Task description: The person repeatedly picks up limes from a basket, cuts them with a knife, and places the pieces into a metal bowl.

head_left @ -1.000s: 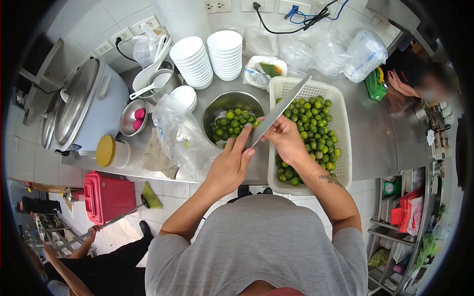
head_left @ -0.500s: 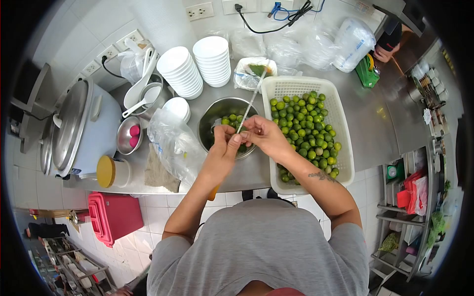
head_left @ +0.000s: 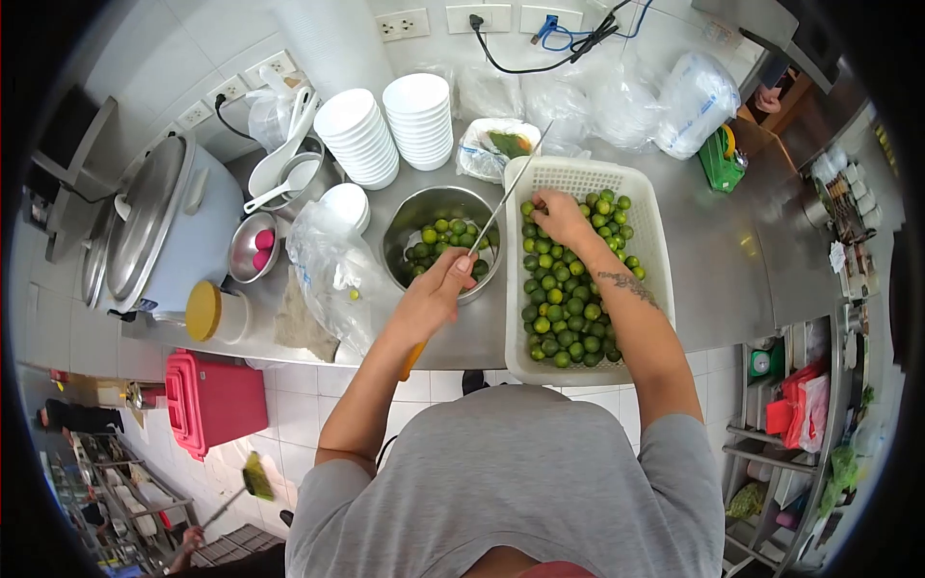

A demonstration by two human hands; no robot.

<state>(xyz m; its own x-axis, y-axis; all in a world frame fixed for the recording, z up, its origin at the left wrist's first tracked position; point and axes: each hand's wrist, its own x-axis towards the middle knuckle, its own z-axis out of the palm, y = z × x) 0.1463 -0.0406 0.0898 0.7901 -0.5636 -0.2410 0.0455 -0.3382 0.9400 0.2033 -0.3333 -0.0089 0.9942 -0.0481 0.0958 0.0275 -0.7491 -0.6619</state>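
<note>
A long thin knife points up and to the right, its orange handle showing under my left wrist. My left hand is wrapped round it at the front rim of a steel bowl that holds green limes. Inside the white perforated basket, my right hand reaches among many green limes near the back left. Its fingertips are drawn together at a lime; whether they grip it I cannot tell.
Stacked white bowls stand at the back, beside a plastic-wrapped dish. Left are a plastic bag, a small bowl with pink balls, a yellow-lidded jar and a big pot. Another person's hand holds a broom.
My right hand has moved from the steel bowl, beside my left hand, into the lime basket. My left hand has stayed at the bowl with the knife. A broom has appeared at lower left.
</note>
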